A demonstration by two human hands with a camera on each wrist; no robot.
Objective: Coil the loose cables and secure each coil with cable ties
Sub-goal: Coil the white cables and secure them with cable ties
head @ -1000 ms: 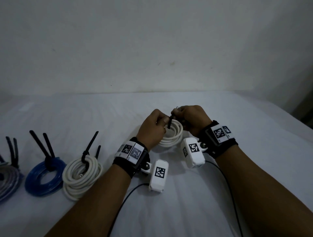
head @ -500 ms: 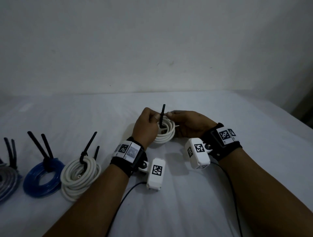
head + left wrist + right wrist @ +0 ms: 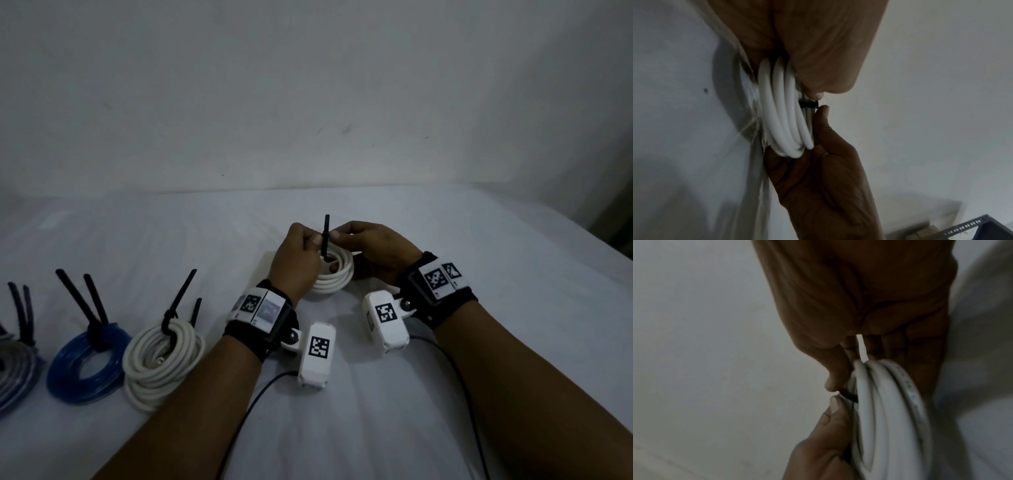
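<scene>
A white cable coil lies on the white table, gripped between both hands. A black cable tie loops the coil's far side, its tail standing straight up between my thumbs. My left hand pinches the tie just above the coil. My right hand grips the coil, fingers curled under it and thumb pressed beside the tie. In the left wrist view the coil runs between both palms, the tie crossing its strands. The right wrist view shows the tie between both thumb tips, against the coil.
Three tied coils lie in a row at the left: white, blue and grey, each with black tie tails sticking up. Black leads trail from the wrist cameras toward me. A plain wall stands behind the table.
The tie's tail, slanted low between my hands a second ago, now stands upright above my thumbs. Both hands shifted slightly left with the coil. The last half second brought little movement.
</scene>
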